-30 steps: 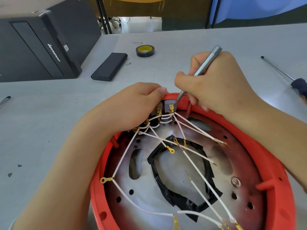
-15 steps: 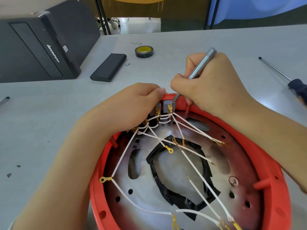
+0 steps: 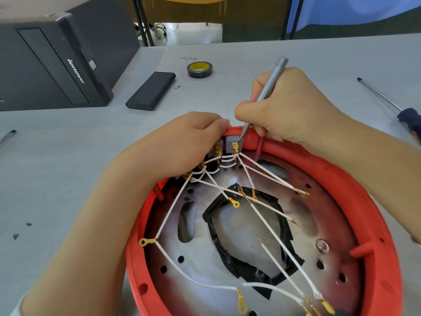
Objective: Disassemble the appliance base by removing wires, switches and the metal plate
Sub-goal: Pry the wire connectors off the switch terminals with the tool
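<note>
From the head camera we see the red appliance base (image 3: 373, 224) lying on the grey table (image 3: 68, 156), white wires (image 3: 268, 226) fanned across its metal plate (image 3: 239, 229). The left hand (image 3: 182, 144) curls around the grey switches (image 3: 230, 143) at the far rim; the right hand (image 3: 289, 106) grips a silver tool (image 3: 268, 85), tip on 1 switch terminal.

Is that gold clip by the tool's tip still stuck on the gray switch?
Yes, still on. The gold terminal sits against the gray switch, white wires attached, while the right hand's tool touches it.
</note>
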